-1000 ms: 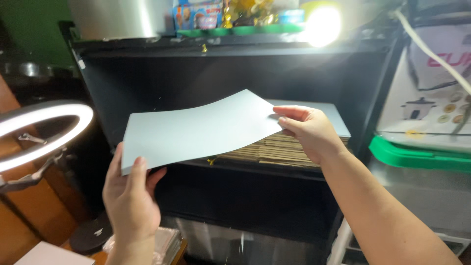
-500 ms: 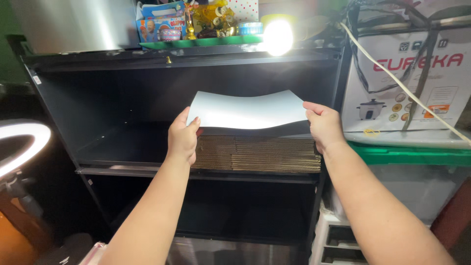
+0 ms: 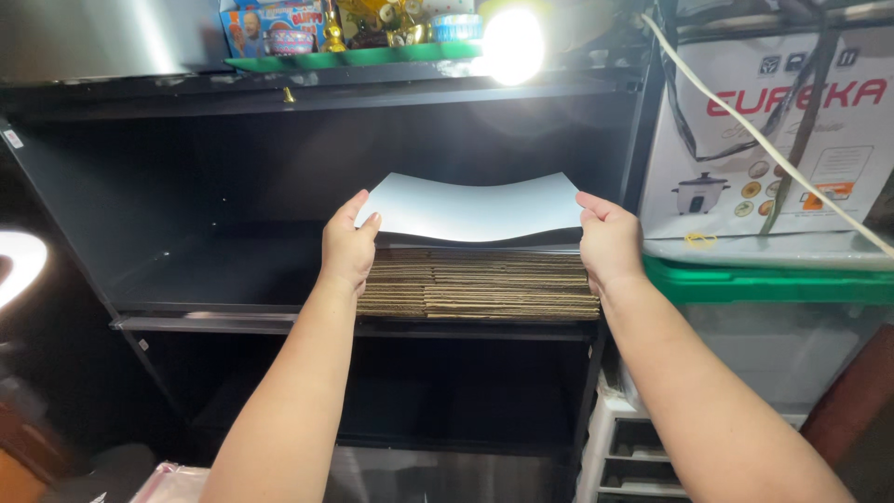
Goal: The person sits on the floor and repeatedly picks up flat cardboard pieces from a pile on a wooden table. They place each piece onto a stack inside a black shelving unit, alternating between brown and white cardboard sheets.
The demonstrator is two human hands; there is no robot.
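Note:
A pale grey-blue sheet of card (image 3: 475,207) sags in the middle just above a stack of flat corrugated cardboard pieces (image 3: 480,287) on the middle shelf of a black shelving unit (image 3: 233,321). My left hand (image 3: 347,244) grips the sheet's left edge, thumb on top. My right hand (image 3: 608,240) grips its right edge in the same way. The sheet's near edge hangs a little over the stack's front.
A bright lamp (image 3: 512,42) glares on the shelf top beside a green tray of trinkets (image 3: 354,56). A rice-cooker box (image 3: 773,140) stands at right on a clear bin with a green lid (image 3: 773,279). A ring light (image 3: 19,265) glows at left.
The sheet has gone from out in front of the shelf back over the cardboard stack. My left hand moved up from its lower corner to its left edge. The view turned left to right.

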